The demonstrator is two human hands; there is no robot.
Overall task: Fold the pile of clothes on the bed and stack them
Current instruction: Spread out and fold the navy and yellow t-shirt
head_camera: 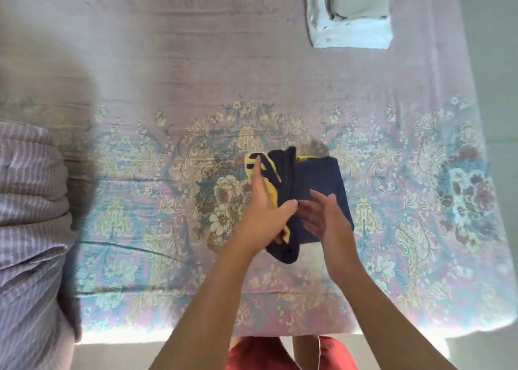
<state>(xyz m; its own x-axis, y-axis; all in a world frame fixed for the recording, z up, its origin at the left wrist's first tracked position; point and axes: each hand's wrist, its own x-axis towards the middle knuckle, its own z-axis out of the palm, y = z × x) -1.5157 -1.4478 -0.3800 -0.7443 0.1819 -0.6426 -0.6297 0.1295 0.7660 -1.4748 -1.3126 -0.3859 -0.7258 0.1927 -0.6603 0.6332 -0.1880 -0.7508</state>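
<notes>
A navy garment with yellow trim [319, 184] lies partly folded on the bed's floral cover [140, 201], near the front edge. My left hand [263, 212] grips its raised left part, thumb over the dark cloth and fingers along the yellow stripe. My right hand [322, 215] hovers over the flat navy part with fingers spread and straight; whether it touches the cloth is unclear. A folded stack of white and grey clothes [350, 10] sits at the far right of the bed.
A striped lilac quilt [30, 215] is bunched along the left side of the bed. Pale floor [499, 89] shows to the right, past the bed's edge. My red shorts [258, 355] are at the bottom.
</notes>
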